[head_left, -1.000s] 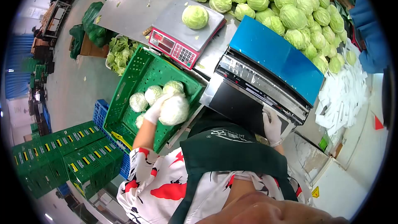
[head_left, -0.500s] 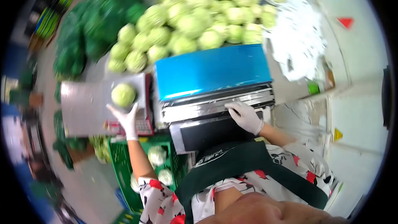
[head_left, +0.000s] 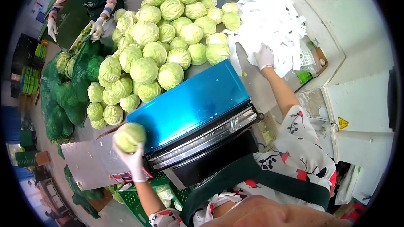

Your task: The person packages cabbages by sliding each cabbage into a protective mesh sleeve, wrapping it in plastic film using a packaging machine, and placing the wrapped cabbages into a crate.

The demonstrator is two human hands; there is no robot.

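My left hand (head_left: 133,162), in a white glove, is closed around the underside of a pale green cabbage (head_left: 130,137). It holds this cabbage over the right end of a flat metal plate (head_left: 86,159), beside the blue-topped wrapping machine (head_left: 198,101). My right hand (head_left: 264,57), also gloved, reaches far forward into a heap of white strips (head_left: 269,12). Its fingers are drawn together at the near edge of the heap, seemingly pinching a strip; white on white makes the fingertips hard to make out.
A large pile of cabbages (head_left: 145,32) lies behind the machine. Green net sacks (head_left: 57,105) stand to its left. A green crate (head_left: 136,201) with cabbages is below the plate. Across the table, a co-worker's gloved hands (head_left: 97,28) are near the sacks.
My left hand has taken hold of the cabbage and lifted it off the metal plate. My right hand has moved from the machine's front to the white strips. The view has turned.
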